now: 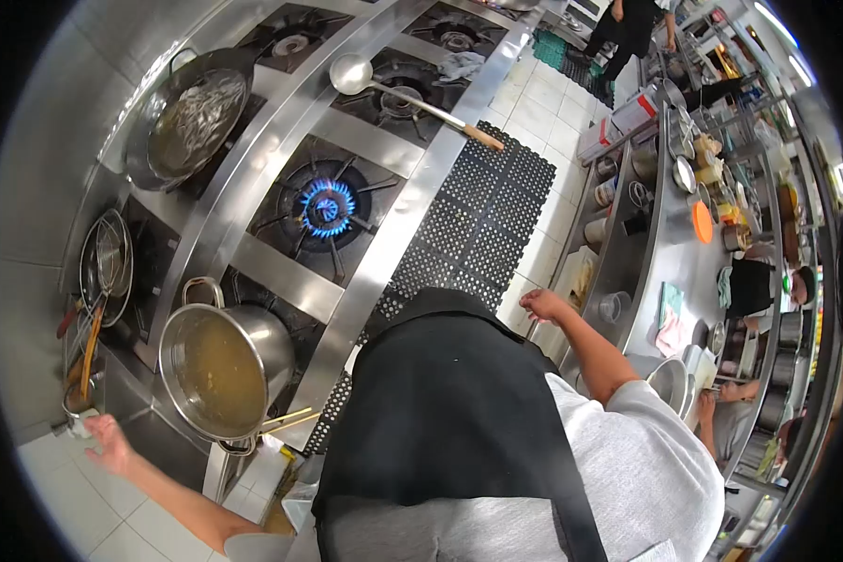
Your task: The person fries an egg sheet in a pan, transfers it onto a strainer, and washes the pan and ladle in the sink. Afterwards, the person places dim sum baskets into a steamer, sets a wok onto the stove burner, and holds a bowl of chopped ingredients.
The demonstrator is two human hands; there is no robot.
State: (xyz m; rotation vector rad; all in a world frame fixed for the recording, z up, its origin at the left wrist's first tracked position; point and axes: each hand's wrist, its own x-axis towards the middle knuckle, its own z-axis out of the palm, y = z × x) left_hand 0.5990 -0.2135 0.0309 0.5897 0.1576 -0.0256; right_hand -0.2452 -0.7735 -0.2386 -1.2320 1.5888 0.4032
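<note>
My left hand [112, 446] reaches out at the lower left with its fingers spread. It is close to a metal container [78, 401] that holds utensils with wooden handles. Whether the fingertips touch the container I cannot tell. Nearby, a large two-handled pot [273, 339] of cloudy yellowish-brown liquid stands on a stove burner. My right hand [547, 305] is out at my side, its fingers loosely bent and nothing visible in them. Wire strainers [110, 255] rest above the utensil container.
A blue flame burns on the middle burner [328, 208]. A wok [150, 140] holds liquid and pale pieces. A ladle [412, 97] lies across the stove, its wooden handle over the edge. Black perforated mats [468, 211] cover the floor. Other people stand by the counter [660, 272].
</note>
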